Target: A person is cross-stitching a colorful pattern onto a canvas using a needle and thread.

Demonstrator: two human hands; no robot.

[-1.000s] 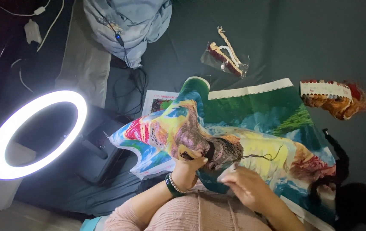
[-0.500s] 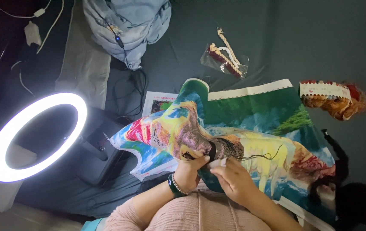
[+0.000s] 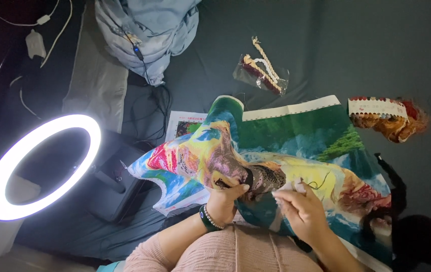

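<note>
My left hand (image 3: 224,200) grips the bunched canvas (image 3: 296,151) on my lap, near the bed's (image 3: 326,45) edge. Right hand (image 3: 298,209) pinches the dark thread (image 3: 318,184). Best to pull slowly, keeping the fabric taut, so nothing knots.

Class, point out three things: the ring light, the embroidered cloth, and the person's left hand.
ring light (image 3: 11,161), head view, on its glowing rim.
embroidered cloth (image 3: 301,133), head view, on its green part.
left hand (image 3: 225,199), head view, on its back.
</note>
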